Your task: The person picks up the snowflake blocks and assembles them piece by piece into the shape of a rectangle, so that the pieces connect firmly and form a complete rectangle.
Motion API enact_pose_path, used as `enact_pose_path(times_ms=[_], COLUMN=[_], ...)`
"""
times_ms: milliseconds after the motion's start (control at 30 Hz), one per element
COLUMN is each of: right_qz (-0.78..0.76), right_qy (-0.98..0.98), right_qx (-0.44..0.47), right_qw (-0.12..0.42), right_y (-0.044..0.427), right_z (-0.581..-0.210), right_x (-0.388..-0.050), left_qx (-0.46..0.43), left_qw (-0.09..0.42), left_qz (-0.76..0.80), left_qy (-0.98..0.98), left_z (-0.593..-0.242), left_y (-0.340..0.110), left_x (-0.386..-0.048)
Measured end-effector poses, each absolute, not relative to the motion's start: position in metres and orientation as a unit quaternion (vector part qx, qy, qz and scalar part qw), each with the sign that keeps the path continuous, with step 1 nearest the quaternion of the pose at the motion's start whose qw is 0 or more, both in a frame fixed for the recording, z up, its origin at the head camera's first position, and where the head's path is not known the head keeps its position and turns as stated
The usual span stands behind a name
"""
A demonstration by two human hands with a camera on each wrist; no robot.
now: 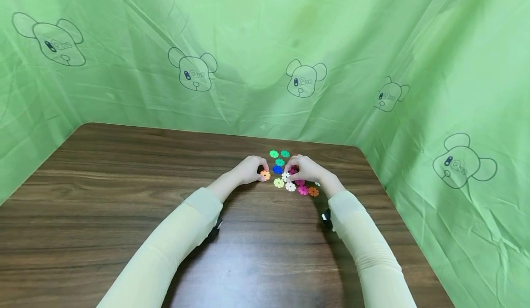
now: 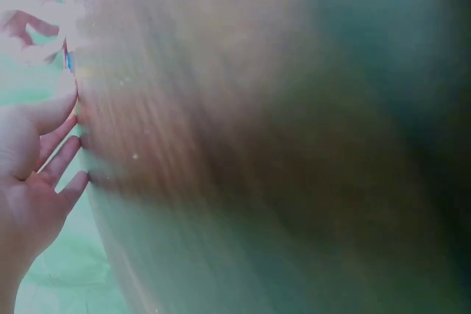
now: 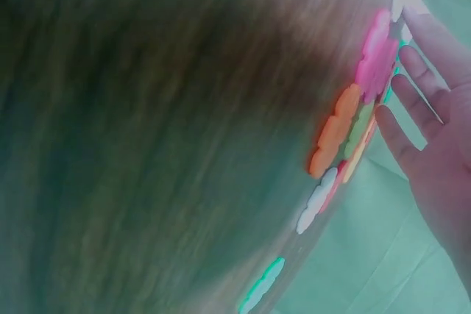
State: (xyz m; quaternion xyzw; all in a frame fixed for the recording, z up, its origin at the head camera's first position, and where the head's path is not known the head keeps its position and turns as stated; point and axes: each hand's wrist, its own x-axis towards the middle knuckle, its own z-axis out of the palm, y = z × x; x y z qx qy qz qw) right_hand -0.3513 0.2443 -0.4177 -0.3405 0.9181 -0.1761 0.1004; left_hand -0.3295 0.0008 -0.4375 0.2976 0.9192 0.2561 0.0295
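Observation:
Thumb and fingers of my left hand (image 1: 250,170) pinch a light-orange flower-shaped disc (image 1: 265,175) at its left side, on the table. My right hand (image 1: 306,169) has its thumb and forefinger round a white disc (image 1: 285,177). Between the hands lie a blue disc (image 1: 278,170) and a yellow-green one (image 1: 279,183); a second white disc (image 1: 290,187) is just below the right fingertips. Pink discs sit partly under the right hand. The left wrist view shows the left hand (image 2: 37,159) at the table's edge, its disc not clearly visible; in the right wrist view the right hand (image 3: 441,108) has its other fingers spread.
Green discs (image 1: 274,154) lie beyond the hands. A pink disc (image 1: 303,190) and a darker orange one (image 1: 313,191) lie nearer, to the right. The brown wooden table (image 1: 103,197) is bordered behind and at the sides by green curtains (image 1: 248,110).

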Motion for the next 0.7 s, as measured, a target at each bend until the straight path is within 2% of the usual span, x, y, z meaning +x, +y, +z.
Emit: enact_pose_path(times_ms=[300,700], right_qz=[-0.187,-0.221], right_qy=[0.924,0.918], right_qx=[-0.316,-0.323], right_qw=[0.105,0.060], right_y=[0.239,0.228], right_z=[-0.414,-0.389], right_x=[-0.343,-0.322], left_qx=[0.312,0.295], left_qw=[-0.004,-0.016], left_qz=[0.267,0.322], left_qy=[0.912,0.899], left_z=[-0.433,-0.405], left_y=[-0.007,-0.028], left_x=[-0.315,-0.294])
